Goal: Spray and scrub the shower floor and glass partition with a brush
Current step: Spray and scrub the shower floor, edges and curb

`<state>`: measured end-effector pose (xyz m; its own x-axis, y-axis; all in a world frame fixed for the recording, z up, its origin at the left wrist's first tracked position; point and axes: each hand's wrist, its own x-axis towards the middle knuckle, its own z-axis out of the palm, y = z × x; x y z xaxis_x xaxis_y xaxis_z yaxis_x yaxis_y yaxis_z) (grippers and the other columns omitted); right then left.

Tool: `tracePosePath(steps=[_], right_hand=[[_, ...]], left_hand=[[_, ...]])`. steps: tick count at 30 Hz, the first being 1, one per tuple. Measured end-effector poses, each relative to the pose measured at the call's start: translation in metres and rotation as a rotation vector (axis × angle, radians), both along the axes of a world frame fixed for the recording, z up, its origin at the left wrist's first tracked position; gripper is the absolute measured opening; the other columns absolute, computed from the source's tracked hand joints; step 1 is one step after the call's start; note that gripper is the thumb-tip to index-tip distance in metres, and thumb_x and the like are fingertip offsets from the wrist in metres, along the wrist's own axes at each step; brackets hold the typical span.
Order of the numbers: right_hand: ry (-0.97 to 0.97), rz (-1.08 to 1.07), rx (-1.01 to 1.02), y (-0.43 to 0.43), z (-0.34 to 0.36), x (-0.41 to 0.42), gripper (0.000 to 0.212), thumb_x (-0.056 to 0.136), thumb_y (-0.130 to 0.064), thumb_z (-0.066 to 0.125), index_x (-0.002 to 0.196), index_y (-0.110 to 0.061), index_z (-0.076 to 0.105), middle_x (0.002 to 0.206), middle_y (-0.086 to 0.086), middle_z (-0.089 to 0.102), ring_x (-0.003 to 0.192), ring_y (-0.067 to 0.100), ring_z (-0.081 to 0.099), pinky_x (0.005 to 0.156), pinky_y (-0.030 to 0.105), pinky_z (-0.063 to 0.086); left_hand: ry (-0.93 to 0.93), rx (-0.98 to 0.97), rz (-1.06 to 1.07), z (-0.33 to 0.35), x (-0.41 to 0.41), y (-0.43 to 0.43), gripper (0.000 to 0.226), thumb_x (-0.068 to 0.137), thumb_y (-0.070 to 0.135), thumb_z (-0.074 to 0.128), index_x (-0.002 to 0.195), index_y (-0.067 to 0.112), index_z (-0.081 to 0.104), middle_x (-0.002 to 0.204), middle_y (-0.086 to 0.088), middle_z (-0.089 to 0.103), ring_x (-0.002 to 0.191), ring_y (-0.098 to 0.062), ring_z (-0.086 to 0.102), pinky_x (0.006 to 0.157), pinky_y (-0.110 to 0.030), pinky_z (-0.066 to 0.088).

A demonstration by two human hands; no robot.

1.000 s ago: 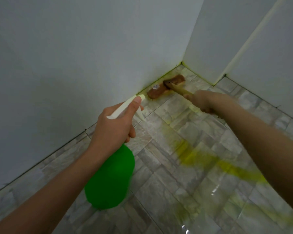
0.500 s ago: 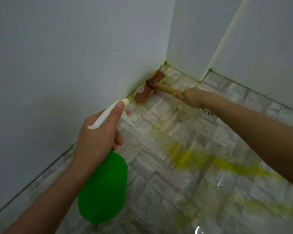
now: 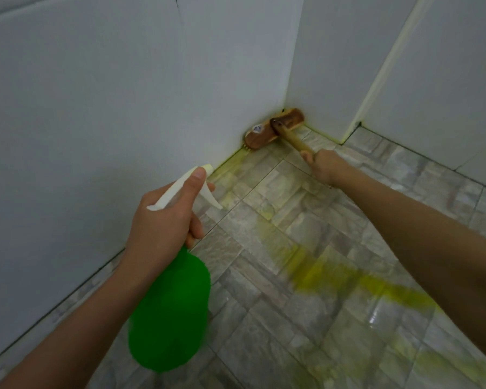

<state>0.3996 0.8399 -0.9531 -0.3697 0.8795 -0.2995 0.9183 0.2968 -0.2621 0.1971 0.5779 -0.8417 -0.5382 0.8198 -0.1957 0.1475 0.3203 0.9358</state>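
My left hand grips the white trigger head of a green spray bottle, thumb lying along the top, nozzle aimed toward the wall base. My right hand holds the wooden handle of a brown scrub brush. The brush head lies pressed into the far floor corner where two white walls meet. Grey stone-pattern floor tiles look wet, with a yellow-green streak running toward the lower right.
A white wall closes the left side and another white wall the back. A pale vertical strip marks a panel edge on the right. Yellow residue lines the wall base near the corner.
The brush head has slid along the wall base deeper into the corner. My left hand with the bottle has kept its grip and stayed much the same.
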Motion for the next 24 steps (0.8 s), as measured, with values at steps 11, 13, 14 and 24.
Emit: tracePosePath(steps=[11, 13, 14, 24], right_hand=[[0.055, -0.075, -0.04, -0.005, -0.014, -0.001, 0.054, 0.102, -0.047, 0.025, 0.095, -0.003, 0.056, 0.088, 0.019, 0.057, 0.084, 0.032, 0.059, 0.072, 0.034, 0.044], [0.081, -0.059, -0.069, -0.019, -0.017, 0.001, 0.058, 0.101, -0.051, 0.025, 0.08, -0.005, 0.052, 0.078, 0.014, 0.054, 0.074, 0.029, 0.056, 0.069, 0.033, 0.044], [0.065, 0.002, -0.082, -0.027, -0.018, 0.002, 0.056, 0.1, -0.051, 0.027, 0.072, -0.007, 0.048, 0.072, 0.011, 0.052, 0.069, 0.027, 0.055, 0.067, 0.034, 0.044], [-0.185, 0.005, -0.082, 0.008, 0.026, 0.039, 0.071, 0.098, -0.057, 0.018, 0.108, 0.002, 0.055, 0.106, 0.024, 0.059, 0.091, 0.033, 0.06, 0.081, 0.037, 0.046]], left_hand=[[-0.007, 0.003, 0.003, -0.002, -0.007, 0.001, 0.039, 0.094, 0.058, 0.052, 0.087, 0.03, 0.079, 0.045, -0.009, 0.055, 0.038, -0.016, 0.047, 0.046, -0.022, 0.044], [-0.009, 0.006, 0.003, -0.001, -0.008, 0.001, 0.039, 0.093, 0.058, 0.053, 0.087, 0.031, 0.079, 0.045, -0.009, 0.055, 0.038, -0.016, 0.048, 0.046, -0.023, 0.044], [-0.011, 0.006, 0.003, -0.002, -0.009, 0.001, 0.038, 0.092, 0.058, 0.053, 0.087, 0.031, 0.079, 0.045, -0.008, 0.056, 0.038, -0.016, 0.048, 0.047, -0.023, 0.044], [-0.018, -0.004, -0.002, -0.009, -0.002, -0.002, 0.041, 0.093, 0.06, 0.051, 0.088, 0.031, 0.079, 0.045, -0.008, 0.056, 0.038, -0.016, 0.047, 0.05, -0.026, 0.043]])
